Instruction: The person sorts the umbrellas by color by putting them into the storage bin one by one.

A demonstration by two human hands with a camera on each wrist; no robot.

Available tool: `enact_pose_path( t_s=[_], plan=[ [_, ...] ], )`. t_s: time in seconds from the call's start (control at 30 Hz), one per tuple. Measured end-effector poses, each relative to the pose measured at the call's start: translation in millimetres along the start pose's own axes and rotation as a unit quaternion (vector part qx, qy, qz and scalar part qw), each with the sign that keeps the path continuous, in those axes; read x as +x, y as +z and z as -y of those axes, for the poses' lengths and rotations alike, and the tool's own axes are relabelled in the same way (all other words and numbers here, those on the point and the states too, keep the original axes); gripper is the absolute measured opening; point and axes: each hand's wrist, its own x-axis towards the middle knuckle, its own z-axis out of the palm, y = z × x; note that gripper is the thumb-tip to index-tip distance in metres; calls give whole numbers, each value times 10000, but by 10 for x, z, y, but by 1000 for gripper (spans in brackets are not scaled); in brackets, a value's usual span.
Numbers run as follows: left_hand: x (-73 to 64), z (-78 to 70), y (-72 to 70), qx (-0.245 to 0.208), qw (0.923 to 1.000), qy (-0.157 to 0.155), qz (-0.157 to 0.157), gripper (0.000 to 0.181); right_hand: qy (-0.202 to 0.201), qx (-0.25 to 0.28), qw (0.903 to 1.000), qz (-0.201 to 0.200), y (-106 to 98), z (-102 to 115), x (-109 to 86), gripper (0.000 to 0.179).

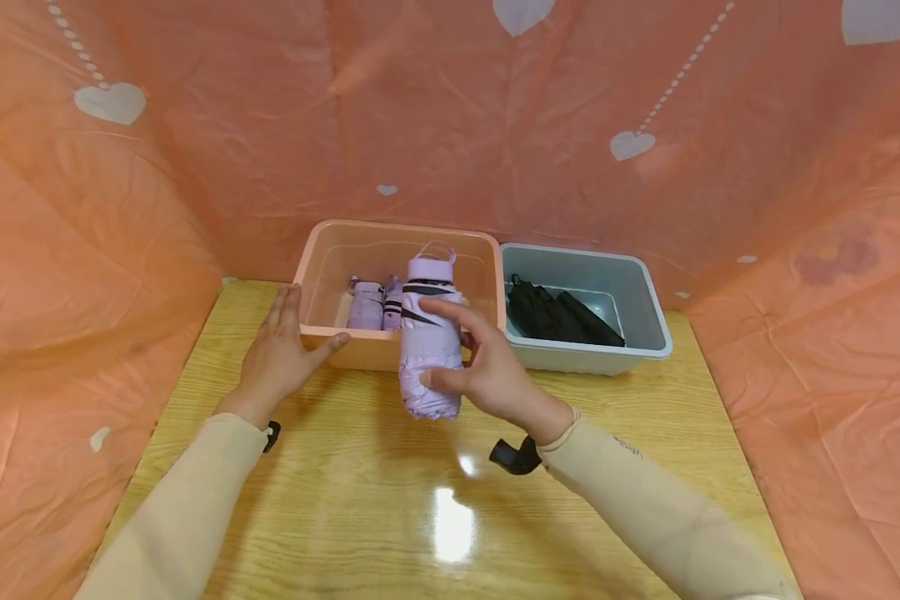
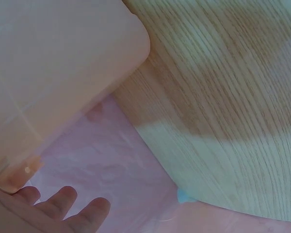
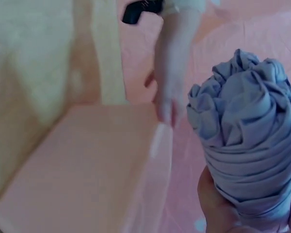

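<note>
My right hand [image 1: 498, 375] holds a folded lilac umbrella [image 1: 431, 342], thumb and fingers around its sides. It stands roughly upright in front of the orange bin [image 1: 367, 353], its capped end with a loop toward the back. In the right wrist view, the gathered cloth end of the umbrella [image 3: 247, 126] shows close up. My left hand [image 1: 276, 358] rests at the front left corner of the bin, fingers straight along the side and thumb at the front rim. Two more lilac umbrellas [image 1: 365, 307] lie inside; the held umbrella overlaps part of the bin.
Beside the orange bin on the right stands a grey bin [image 1: 592, 360] with black folded umbrellas [image 1: 558, 317] in it. Both bins sit at the back of a wooden table [image 1: 345, 500]. An orange sheet with white hearts [image 1: 420, 117] hangs behind and at the sides.
</note>
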Motion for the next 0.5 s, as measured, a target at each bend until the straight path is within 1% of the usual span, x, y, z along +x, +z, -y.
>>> enact_pose_path(
  t_s=[0.07,0.17,0.3,0.4,0.5],
  plan=[
    [-1,-2,9,7,10000,-6,19,116,63,-3,10000,-25,-75,60,111,79],
    [-4,-8,22,13,10000,-11,37,116,139,-167,9998,-44,-196,140,302,80],
    [-9,-26,36,0,10000,-5,40,116,225,-283,9993,-36,-369,213,599,79],
    [-11,-47,42,-17,10000,8,34,115,398,-208,9989,-101,-473,217,816,79],
    [-12,-65,51,-40,10000,33,14,115,655,-145,9974,-244,-533,173,1000,79]
  ],
)
